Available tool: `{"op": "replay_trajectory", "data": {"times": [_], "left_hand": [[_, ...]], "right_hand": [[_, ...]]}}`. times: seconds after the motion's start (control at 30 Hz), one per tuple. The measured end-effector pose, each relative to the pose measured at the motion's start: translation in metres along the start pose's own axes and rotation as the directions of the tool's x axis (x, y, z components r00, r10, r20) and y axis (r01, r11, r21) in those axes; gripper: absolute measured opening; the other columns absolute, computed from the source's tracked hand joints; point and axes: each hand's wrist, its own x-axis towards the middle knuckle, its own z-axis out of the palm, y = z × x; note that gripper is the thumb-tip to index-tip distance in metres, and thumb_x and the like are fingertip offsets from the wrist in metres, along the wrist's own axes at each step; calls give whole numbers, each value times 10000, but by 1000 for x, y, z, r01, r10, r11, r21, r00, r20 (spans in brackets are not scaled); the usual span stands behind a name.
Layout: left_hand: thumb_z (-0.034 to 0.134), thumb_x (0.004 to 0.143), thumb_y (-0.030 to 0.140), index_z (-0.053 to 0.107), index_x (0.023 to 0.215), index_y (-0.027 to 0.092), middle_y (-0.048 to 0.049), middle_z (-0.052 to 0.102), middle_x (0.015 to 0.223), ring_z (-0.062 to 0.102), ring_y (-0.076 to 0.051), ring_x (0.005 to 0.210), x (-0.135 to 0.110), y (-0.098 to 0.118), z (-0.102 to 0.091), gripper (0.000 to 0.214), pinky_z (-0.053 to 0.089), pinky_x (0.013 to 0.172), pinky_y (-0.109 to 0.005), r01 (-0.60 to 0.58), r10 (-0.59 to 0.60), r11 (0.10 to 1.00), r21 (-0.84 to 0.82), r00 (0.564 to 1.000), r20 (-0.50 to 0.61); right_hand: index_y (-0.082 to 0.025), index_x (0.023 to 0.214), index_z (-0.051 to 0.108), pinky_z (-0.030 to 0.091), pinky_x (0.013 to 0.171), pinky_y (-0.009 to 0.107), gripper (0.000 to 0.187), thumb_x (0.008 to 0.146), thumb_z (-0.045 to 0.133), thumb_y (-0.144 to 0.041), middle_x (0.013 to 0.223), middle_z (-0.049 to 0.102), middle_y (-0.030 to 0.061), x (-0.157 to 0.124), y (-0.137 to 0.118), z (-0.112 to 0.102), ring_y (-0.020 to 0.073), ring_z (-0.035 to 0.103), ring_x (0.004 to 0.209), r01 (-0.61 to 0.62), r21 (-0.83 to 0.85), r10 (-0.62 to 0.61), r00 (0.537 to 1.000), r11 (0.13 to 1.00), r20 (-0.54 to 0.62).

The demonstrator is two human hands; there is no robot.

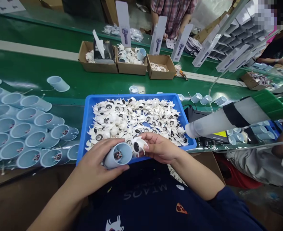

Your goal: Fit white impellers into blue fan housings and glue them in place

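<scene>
My left hand [95,163] is wrapped round a light blue cylindrical housing [111,157], whose open mouth faces right and up. Inside it sits a small motor [118,155] with copper-coloured windings. Between the fingers of my right hand [162,148] is a white fan blade [138,146] with a dark round hub, held close beside the housing's mouth and apart from the motor. Just beyond both hands lies a blue tray [85,120] heaped with many more white fan blades [112,118].
Rows of light blue housings [27,141] lie at the left. Cardboard boxes [162,72] of parts stand on the green belt [18,65], with upright white cartons [157,35] behind. A green-capped bottle [237,114] juts in at the right. Other people work across and at right.
</scene>
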Motion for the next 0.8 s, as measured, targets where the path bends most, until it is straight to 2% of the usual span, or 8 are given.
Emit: {"op": "replay_trajectory", "data": {"times": [0.13, 0.23, 0.27, 0.33, 0.4, 0.43, 0.63, 0.8], "left_hand": [[747, 849, 567, 590, 1350, 306, -63, 723, 1254, 688, -276, 1158, 3, 5, -2, 586, 540, 1019, -380, -79, 79, 997, 18, 997, -9], [738, 865, 538, 599, 1339, 283, -61, 742, 1247, 704, -284, 1145, 6, 10, -2, 556, 546, 1005, -391, -131, 131, 989, 65, 991, -7], [729, 880, 503, 598, 1329, 271, -62, 750, 1230, 717, -281, 1118, 6, 13, 0, 522, 551, 987, -391, -154, 155, 984, 88, 988, -8], [687, 921, 385, 578, 1318, 249, -66, 760, 1194, 731, -272, 1079, 6, 19, 4, 434, 548, 973, -394, -198, 203, 969, 146, 979, -25], [635, 946, 282, 547, 1316, 223, -81, 760, 1174, 731, -269, 1079, 5, 25, 10, 385, 528, 999, -407, -217, 235, 955, 204, 969, -71], [618, 951, 256, 535, 1316, 209, -93, 758, 1167, 730, -270, 1083, 4, 27, 14, 378, 520, 1007, -411, -219, 245, 950, 224, 965, -96], [603, 962, 225, 505, 1341, 168, -118, 755, 1161, 731, -272, 1066, 0, 30, 26, 396, 508, 990, -414, -249, 288, 929, 272, 951, -115], [658, 924, 569, 517, 1374, 257, -77, 735, 1213, 691, -264, 1129, 10, 19, 12, 566, 488, 1049, -417, -296, 299, 950, 97, 954, -17]], "right_hand": [[-195, 917, 632, 531, 676, 205, 487, 624, 975, -379, 746, 669, -64, 3, 4, -1, 73, 642, 656, 45, -64, -45, 999, 997, 4], [-205, 903, 661, 517, 703, 252, 379, 690, 925, -373, 791, 641, -42, 2, 3, 8, 103, 611, 713, 204, -351, -205, 978, 914, 34], [-207, 902, 686, 511, 734, 274, 300, 728, 899, -329, 816, 631, -28, 1, 1, 13, 120, 604, 753, 270, -522, -284, 957, 809, 56], [-209, 900, 737, 492, 798, 310, 134, 803, 828, -203, 853, 600, -4, -4, -4, 23, 143, 578, 816, 332, -815, -407, 904, 474, 131], [-206, 897, 765, 478, 806, 314, 99, 843, 774, -124, 862, 561, 3, -8, -10, 32, 146, 550, 821, 316, -927, -437, 876, 202, 204], [-202, 886, 767, 476, 781, 304, 90, 852, 766, -119, 852, 542, 1, -10, -11, 34, 142, 539, 802, 312, -939, -426, 877, 146, 225], [-204, 858, 794, 463, 730, 274, 64, 826, 812, -152, 815, 519, -11, -5, 0, 25, 132, 551, 781, 259, -941, -394, 906, 217, 158], [-248, 985, 816, 506, 662, 277, 190, 853, 810, -385, 825, 572, 1, -19, 9, 15, 134, 595, 738, 442, -853, -554, 799, 276, 234]]}}
